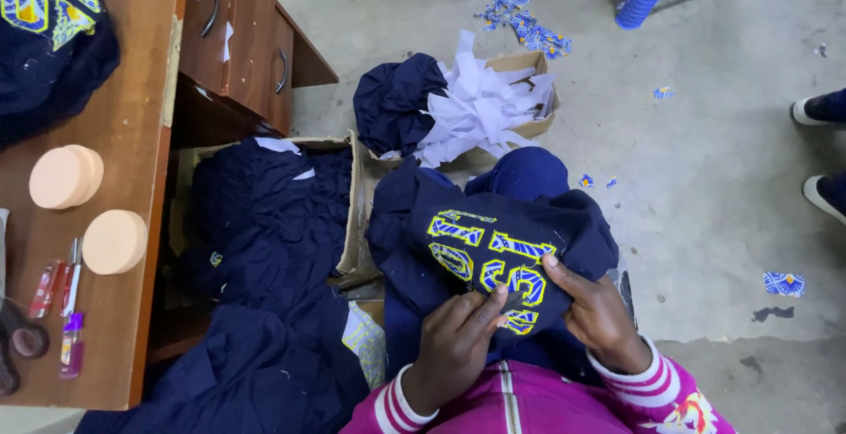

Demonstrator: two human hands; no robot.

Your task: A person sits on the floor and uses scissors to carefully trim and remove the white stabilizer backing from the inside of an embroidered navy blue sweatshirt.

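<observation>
Nearest the camera are two pink sleeves with white-striped cuffs, and from them the hands work on a navy garment (493,249) draped over the person's lap. The left hand (454,346) is curled narrow, its fingertips pinched on a small dark tool, too small to identify, whose tip meets the yellow-and-blue patterned letters (489,262) sewn on the cloth. The right hand (599,315) clasps the garment's edge from the side, thumb laid on top near the letters, keeping the fabric taut over the knee.

The garment looks soft, light and limp; it would sag and fold wherever it is not supported, so it is best held close beside the letters, pinched flat with the thumb above and fingers below. The appliqué seems a little stiffer than the cloth around it.

To the left stands a cardboard box (352,214) heaped with more navy cloth, and behind it a second box (529,64) holding white paper strips. A wooden desk (115,134) at far left carries two peach round pads (88,209). Patterned scraps (524,24) litter the concrete floor.
</observation>
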